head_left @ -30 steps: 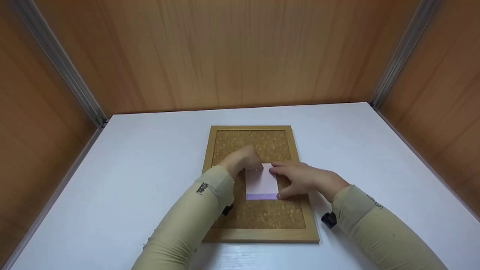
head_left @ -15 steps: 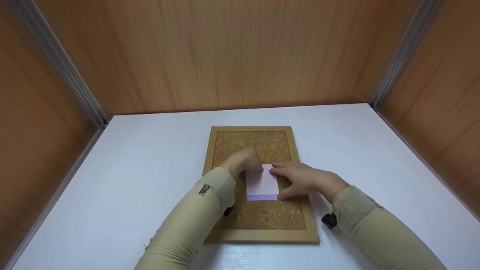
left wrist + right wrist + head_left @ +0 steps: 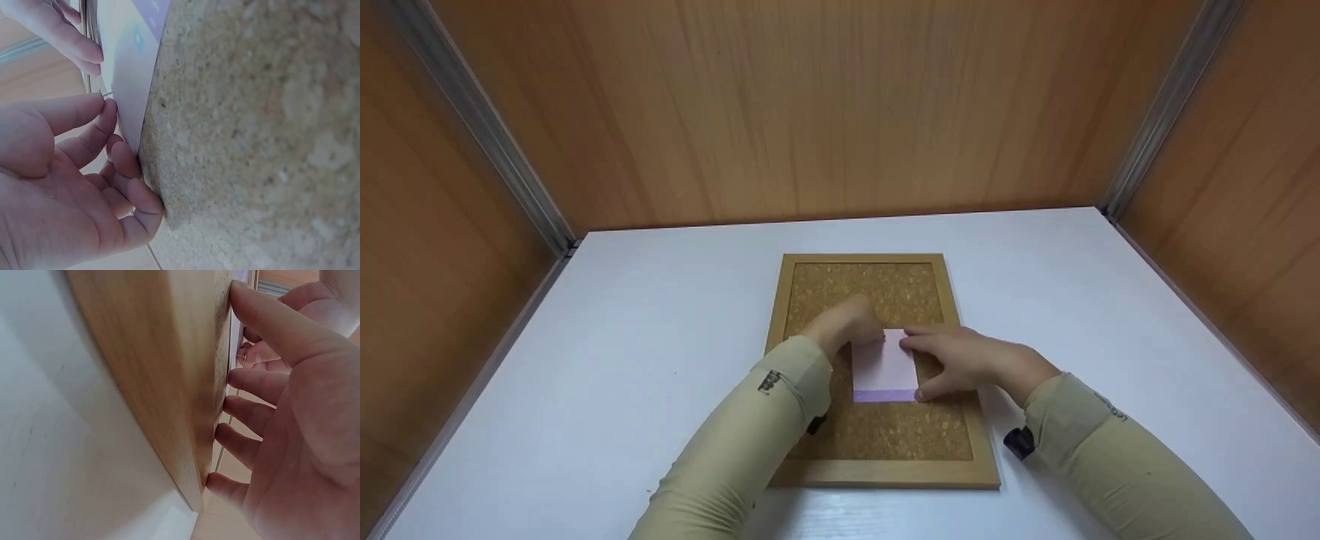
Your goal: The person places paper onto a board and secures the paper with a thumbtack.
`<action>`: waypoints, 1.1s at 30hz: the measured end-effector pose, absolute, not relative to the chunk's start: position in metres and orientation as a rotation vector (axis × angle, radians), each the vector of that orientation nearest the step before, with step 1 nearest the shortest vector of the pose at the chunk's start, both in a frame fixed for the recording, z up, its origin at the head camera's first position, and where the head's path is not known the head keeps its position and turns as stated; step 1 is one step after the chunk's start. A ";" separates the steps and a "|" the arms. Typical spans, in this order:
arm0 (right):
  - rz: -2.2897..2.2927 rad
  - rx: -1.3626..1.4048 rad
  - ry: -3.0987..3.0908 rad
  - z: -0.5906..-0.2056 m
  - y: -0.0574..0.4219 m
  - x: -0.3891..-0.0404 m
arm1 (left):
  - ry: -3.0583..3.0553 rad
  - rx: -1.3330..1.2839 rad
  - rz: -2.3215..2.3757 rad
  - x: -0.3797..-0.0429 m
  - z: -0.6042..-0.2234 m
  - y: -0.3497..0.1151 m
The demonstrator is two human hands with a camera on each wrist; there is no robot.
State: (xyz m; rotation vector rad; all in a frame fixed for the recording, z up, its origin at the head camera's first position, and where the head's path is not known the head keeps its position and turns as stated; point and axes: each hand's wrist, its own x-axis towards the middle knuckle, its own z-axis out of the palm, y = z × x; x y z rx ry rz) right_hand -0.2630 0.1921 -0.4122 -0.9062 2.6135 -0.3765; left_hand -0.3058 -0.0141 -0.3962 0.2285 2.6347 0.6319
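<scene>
A pale pink paper card [image 3: 892,367] with a purple strip along its near edge lies on the framed corkboard [image 3: 877,285]. My left hand [image 3: 847,322] is over the card's upper left part. In the left wrist view, its thumb and index finger pinch a thin metal pin [image 3: 108,93], whose shaft points at the card; the pin's head is hidden between the fingertips. The other fingers of that hand rest on the cork. My right hand [image 3: 971,356] lies at the card's right edge, fingers spread and fairly straight, its thumb at the lower right corner.
The board lies on a white table [image 3: 660,315]. Wooden panels [image 3: 840,112] stand at the back and both sides, joined by metal corner posts [image 3: 487,127]. The board's wooden frame [image 3: 885,472] is raised along its edge.
Both hands keep nearly the same place on the card. The left forearm has shifted very slightly to the right; the card has not visibly moved on the board.
</scene>
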 end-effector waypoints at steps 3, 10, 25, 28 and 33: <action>-0.378 -0.904 2.613 -0.413 0.192 -0.263 | 2.632 0.212 0.627 -0.306 -0.396 -0.013; -0.391 -0.908 2.613 -0.412 0.193 -0.263 | 2.619 0.150 0.675 -0.305 -0.394 -0.010; -0.374 -0.891 2.610 -0.412 0.192 -0.264 | 2.674 0.237 0.663 -0.303 -0.394 -0.012; -0.374 -0.893 2.612 -0.412 0.192 -0.264 | 2.674 0.234 0.660 -0.303 -0.394 -0.012; -0.375 -0.903 2.612 -0.412 0.193 -0.265 | 2.699 0.288 0.584 -0.304 -0.395 -0.012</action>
